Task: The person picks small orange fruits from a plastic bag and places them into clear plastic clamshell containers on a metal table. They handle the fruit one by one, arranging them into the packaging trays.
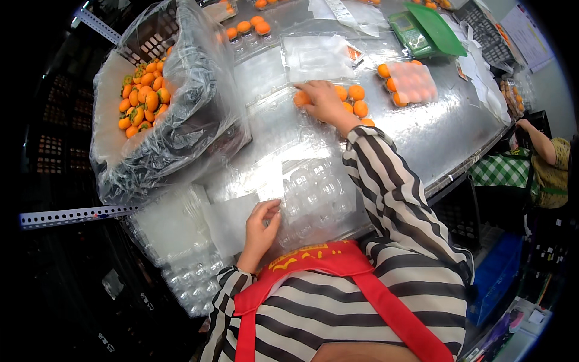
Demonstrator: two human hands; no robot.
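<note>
Left grip point(260, 230): half open and loosely curled, thumb a little away from the fingers; nothing seen in it, and I cannot tell whether its fingertips touch the tray beside it.
Moulded tray point(316, 192): clear plastic with rounded hollows, lying just right of that grip, beyond the red apron point(319, 259).
Stack of trays point(192, 277): clear, at the lower left, near the striped sleeve.
White sheet point(232, 223): flat, between the stack and the left grip.
Right grip point(327, 104): stretched across the bench point(422, 136), palm down, fingers bent around one fruit; whether they are closed firmly on it I cannot tell.
Orange fruit point(301, 99): under those fingers, at the left end of a clear tray; more fruit point(356, 92) sits to the right of the hand.
Lined crate point(199, 114): at the left, draped in clear plastic, a heap of orange persimmons point(145, 96) inside, some with green tops.
Packed box point(412, 83): right of the fruit being handled, a pinkish cover over its fruit.
Clear pack point(316, 57): beyond the right grip, whitish inside.
Green device point(413, 35): farther right, beside a raised green panel point(437, 29).
Far fruit point(243, 27): in clear trays beyond the crate.
</note>
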